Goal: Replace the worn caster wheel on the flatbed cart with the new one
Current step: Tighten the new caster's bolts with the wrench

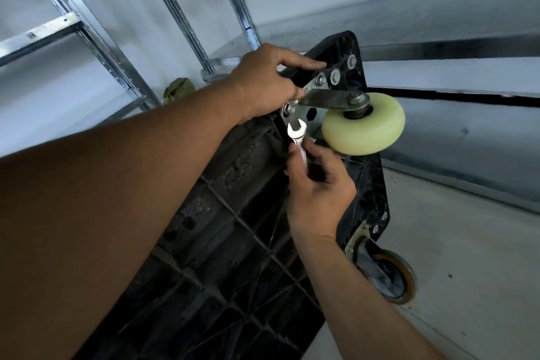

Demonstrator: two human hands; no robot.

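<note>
The black flatbed cart (222,242) stands on its side with its ribbed underside toward me. A pale yellow caster wheel (363,126) in a metal bracket sits on the mounting plate (314,88) at the cart's upper corner, where bolts and nuts show. My left hand (268,82) grips the cart's edge by that plate, the index finger stretched over the corner. My right hand (315,184) holds a shiny open-end wrench (298,137), its jaw pointing up just below a nut on the plate. A second caster (388,275) with an orange-rimmed wheel sits at the lower corner.
Metal shelving uprights (187,17) and shelves stand behind the cart on the left. A green bag (178,89) lies on the floor under them. The concrete floor (467,242) and a grey wall with a dark baseboard stripe lie to the right.
</note>
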